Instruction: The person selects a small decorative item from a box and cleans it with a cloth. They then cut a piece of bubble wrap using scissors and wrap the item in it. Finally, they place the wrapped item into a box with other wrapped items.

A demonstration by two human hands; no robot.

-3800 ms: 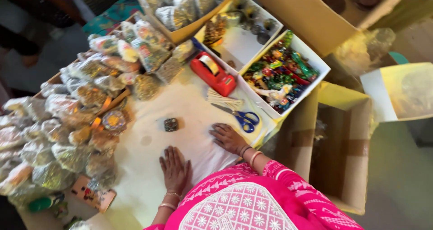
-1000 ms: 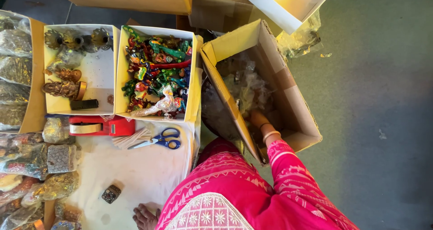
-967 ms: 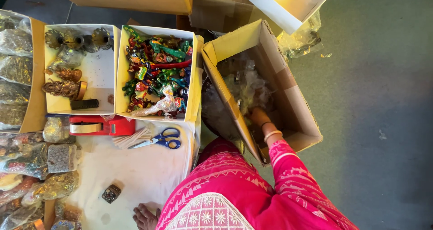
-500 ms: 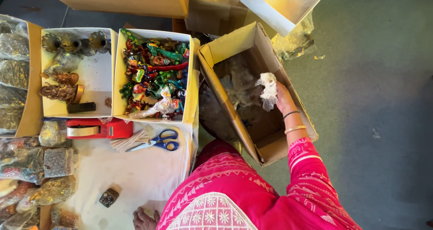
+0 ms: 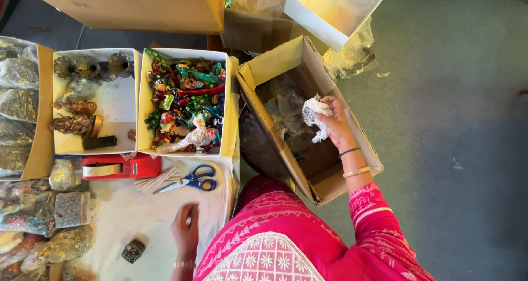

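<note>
My right hand (image 5: pixel 333 121) is over an open cardboard box (image 5: pixel 357 143) on the floor to my right, closed on a crumpled white wad of wrapping (image 5: pixel 313 113). More crumpled plastic lies inside that box. My left hand (image 5: pixel 186 234) rests flat on the white tabletop (image 5: pixel 137 220), fingers apart, holding nothing. Blue-handled scissors (image 5: pixel 192 180) lie just beyond it, and a small dark decorated box (image 5: pixel 133 251) sits to its left.
A white box of colourful painted trinkets (image 5: pixel 184 102) and another with brass figures (image 5: pixel 91 102) stand at the table's far side. A red tape dispenser (image 5: pixel 118 167) lies before them. Wrapped packets (image 5: pixel 33 215) crowd the left. More cardboard boxes (image 5: pixel 137 8) stand behind.
My right hand went into the floor box and has come up holding a white wad of wrapping. The left hand has slid a little forward on the table.
</note>
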